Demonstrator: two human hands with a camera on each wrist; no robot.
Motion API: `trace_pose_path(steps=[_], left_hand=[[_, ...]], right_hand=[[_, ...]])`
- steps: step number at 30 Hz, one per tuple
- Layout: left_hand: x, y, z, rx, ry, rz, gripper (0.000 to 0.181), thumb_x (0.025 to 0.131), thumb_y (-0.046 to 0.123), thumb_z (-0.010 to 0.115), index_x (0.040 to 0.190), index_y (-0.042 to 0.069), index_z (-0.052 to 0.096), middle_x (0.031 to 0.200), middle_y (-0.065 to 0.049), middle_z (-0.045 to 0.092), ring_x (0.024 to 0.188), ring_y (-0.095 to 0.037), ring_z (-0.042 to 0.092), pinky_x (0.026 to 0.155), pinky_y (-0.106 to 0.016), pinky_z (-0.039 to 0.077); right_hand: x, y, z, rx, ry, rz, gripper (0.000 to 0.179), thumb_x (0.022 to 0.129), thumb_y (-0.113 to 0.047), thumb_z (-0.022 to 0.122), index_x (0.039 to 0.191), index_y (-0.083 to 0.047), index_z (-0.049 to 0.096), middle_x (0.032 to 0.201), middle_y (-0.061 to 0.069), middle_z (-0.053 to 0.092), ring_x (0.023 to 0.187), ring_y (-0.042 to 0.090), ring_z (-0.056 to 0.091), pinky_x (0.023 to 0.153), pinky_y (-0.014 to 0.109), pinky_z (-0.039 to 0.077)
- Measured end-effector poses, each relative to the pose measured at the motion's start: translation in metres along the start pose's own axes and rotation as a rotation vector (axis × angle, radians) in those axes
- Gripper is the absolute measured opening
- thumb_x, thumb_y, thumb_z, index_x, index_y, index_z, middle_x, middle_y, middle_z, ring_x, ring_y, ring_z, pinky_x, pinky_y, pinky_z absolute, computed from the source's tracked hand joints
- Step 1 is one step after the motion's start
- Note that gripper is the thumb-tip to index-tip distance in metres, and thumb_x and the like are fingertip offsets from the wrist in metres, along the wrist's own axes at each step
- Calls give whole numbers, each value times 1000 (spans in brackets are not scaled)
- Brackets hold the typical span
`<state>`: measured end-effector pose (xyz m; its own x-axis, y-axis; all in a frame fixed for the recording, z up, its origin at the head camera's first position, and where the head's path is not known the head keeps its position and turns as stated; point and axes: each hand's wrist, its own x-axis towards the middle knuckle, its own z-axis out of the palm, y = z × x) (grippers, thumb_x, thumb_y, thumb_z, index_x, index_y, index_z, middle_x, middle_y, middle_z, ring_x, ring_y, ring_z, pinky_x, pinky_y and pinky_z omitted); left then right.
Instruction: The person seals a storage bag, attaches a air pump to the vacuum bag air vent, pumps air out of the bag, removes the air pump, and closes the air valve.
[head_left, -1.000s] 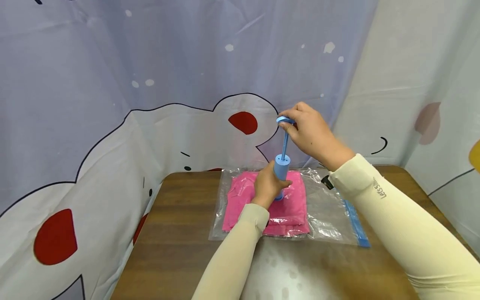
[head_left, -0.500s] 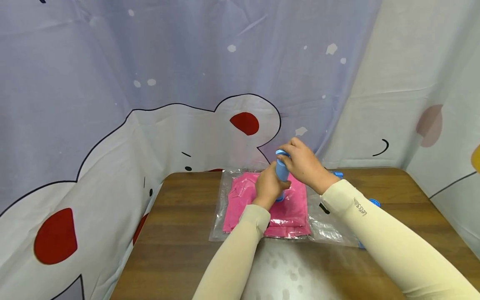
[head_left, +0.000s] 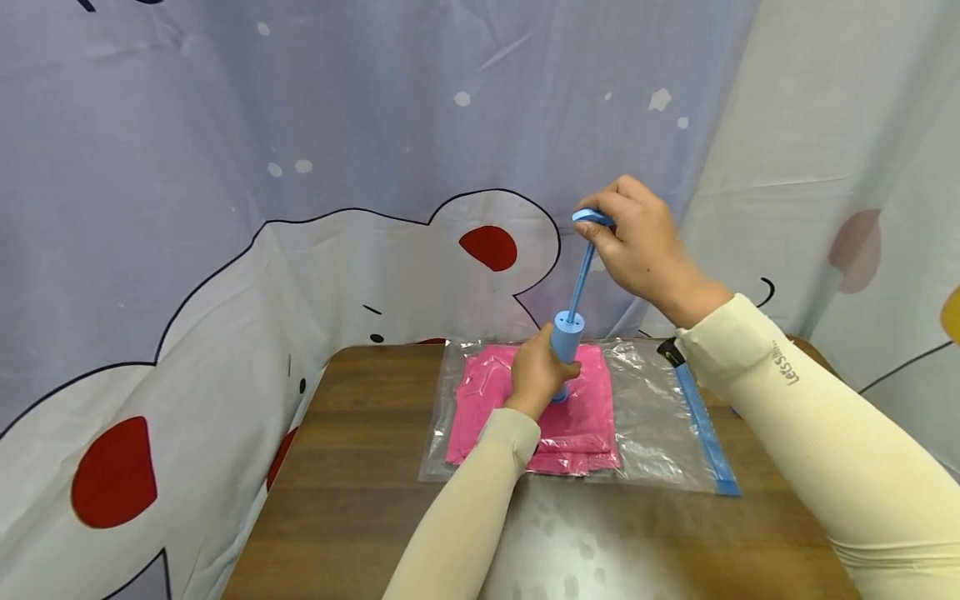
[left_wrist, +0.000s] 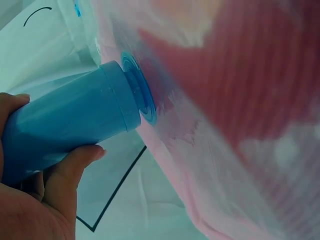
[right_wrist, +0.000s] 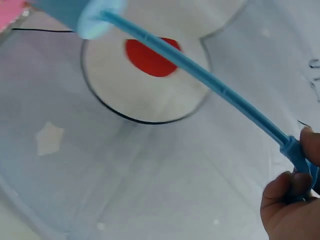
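A blue hand pump (head_left: 566, 340) stands nearly upright on a clear plastic vacuum bag (head_left: 656, 417) that holds folded pink cloth (head_left: 480, 408). My left hand (head_left: 536, 373) grips the pump's barrel. In the left wrist view the barrel (left_wrist: 75, 117) meets a round blue valve (left_wrist: 140, 87) on the bag, with thumb and fingers around the barrel. My right hand (head_left: 637, 242) holds the pump's handle (head_left: 592, 217) high above the barrel. The thin rod (right_wrist: 210, 80) is drawn far out, slanting to the right. In the right wrist view the fingers curl around the handle (right_wrist: 299, 160).
A blue strip (head_left: 705, 429) runs along the bag's right end. The bag lies on a brown wooden table (head_left: 360, 467), shiny near the front. Behind it hangs a patterned curtain (head_left: 360, 283). A bit of something blue shows beside the right sleeve.
Half a second ago the right hand had pushed the handle down against the barrel; now it has pulled it up, higher than a second ago. The left hand stays in place.
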<state>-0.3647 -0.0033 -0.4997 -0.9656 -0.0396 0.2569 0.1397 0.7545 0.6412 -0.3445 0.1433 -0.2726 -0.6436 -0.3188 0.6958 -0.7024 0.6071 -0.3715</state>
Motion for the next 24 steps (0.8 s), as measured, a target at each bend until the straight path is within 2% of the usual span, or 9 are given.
trace_pose_path(steps=[2, 6, 9, 11, 14, 18, 21, 24], left_hand=[[0, -2, -1, 1, 1, -5, 52, 84, 28, 102, 122, 15, 68, 116, -10, 85, 107, -34, 82, 89, -52, 66], [0, -4, -1, 0, 3, -18, 54, 84, 27, 102, 125, 14, 68, 119, -11, 86, 110, -35, 82, 92, -54, 67], [1, -6, -1, 2, 0, -15, 54, 85, 28, 102, 124, 14, 68, 119, -11, 86, 109, -35, 83, 92, -54, 67], [1, -6, -2, 2, 8, -6, 53, 85, 29, 101, 124, 15, 68, 117, -11, 86, 108, -35, 83, 91, -54, 67], [2, -6, -2, -2, 12, -1, 55, 85, 28, 102, 126, 15, 69, 116, -10, 86, 107, -34, 83, 91, -54, 67], [2, -7, 0, 2, -6, -5, 59, 85, 29, 101, 133, 15, 69, 119, -9, 85, 107, -32, 83, 91, -52, 67], [2, -7, 2, 17, -22, 0, 60, 86, 30, 100, 134, 16, 68, 119, -8, 85, 107, -32, 82, 89, -52, 67], [2, -6, 2, 20, -19, 9, 59, 86, 30, 99, 135, 16, 68, 119, -8, 85, 107, -32, 82, 88, -52, 67]], right_hand=[[4, -5, -4, 6, 23, -7, 18, 108, -5, 76, 122, 4, 82, 103, 19, 65, 94, 32, 66, 86, 29, 47], [3, -6, -3, 2, 3, 21, 21, 111, -8, 73, 128, 2, 81, 108, 18, 65, 92, 29, 63, 84, 26, 44], [0, -1, 4, -7, -35, 48, 24, 112, -8, 71, 132, 1, 80, 111, 19, 65, 92, 30, 61, 84, 32, 47], [-4, 4, 13, -18, -93, 59, 26, 112, -9, 70, 134, 2, 78, 112, 20, 64, 94, 33, 61, 86, 40, 50], [-16, 15, 32, -46, -211, 67, 28, 112, -10, 70, 136, 3, 77, 114, 21, 64, 100, 37, 64, 91, 48, 55], [-44, 35, 62, -82, -349, 70, 27, 112, -11, 70, 133, 6, 77, 114, 21, 66, 103, 39, 68, 95, 52, 61], [-63, 46, 78, -68, -360, 95, 26, 113, -10, 70, 133, 6, 77, 115, 21, 66, 104, 38, 70, 95, 52, 63], [-73, 49, 86, -43, -316, 123, 27, 114, -10, 68, 136, 3, 75, 116, 19, 64, 103, 37, 70, 94, 52, 64]])
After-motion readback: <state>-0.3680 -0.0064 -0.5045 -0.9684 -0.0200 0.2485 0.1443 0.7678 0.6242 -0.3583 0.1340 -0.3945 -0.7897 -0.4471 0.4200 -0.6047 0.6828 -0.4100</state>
